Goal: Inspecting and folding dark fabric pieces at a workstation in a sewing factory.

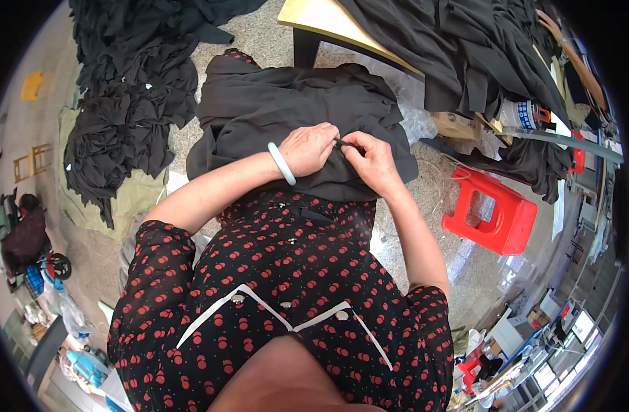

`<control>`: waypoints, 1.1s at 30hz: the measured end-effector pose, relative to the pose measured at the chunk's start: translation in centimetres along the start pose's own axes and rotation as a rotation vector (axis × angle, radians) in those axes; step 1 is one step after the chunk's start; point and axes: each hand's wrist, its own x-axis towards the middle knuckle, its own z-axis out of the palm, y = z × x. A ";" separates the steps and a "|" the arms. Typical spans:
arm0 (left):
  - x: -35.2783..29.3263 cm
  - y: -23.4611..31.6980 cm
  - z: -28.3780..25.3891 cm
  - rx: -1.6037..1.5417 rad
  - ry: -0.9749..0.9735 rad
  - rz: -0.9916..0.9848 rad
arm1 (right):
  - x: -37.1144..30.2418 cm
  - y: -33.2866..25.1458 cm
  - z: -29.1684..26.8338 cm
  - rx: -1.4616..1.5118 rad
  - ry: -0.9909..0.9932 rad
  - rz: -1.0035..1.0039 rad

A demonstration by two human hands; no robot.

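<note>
Across my lap lies a black garment (266, 103), bunched in loose folds. My left hand (309, 150), with a pale bangle (281, 163) at its wrist, has its fingertips closed on the cloth near the garment's middle. Close beside it on the right, my right hand (373, 163) pinches a small dark edge or strip, with thumb and forefinger pressed together. This dark piece spans the short gap between both hands' fingertips. Whether a small tool is also between the fingers cannot be made out.
A heap of black garments (132, 117) lies at the left, partly on a greenish cloth (98, 206). Ahead, a table (314, 15) carries more black cloth (459, 48). A red stool (517, 220) stands at the right. Another person's hand (549, 26) rests on cloth at the upper right.
</note>
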 end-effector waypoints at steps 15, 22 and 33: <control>0.8 -2.1 -1.7 -0.362 -0.398 -0.209 | 0.4 -0.2 -0.5 0.114 -0.165 0.153; 1.9 -1.1 -1.3 -0.136 -0.249 -0.143 | -1.4 0.3 -4.1 -0.304 -0.162 -0.002; 4.7 1.3 3.5 0.202 0.108 -0.280 | -2.0 2.0 -2.9 -0.517 -0.017 -0.155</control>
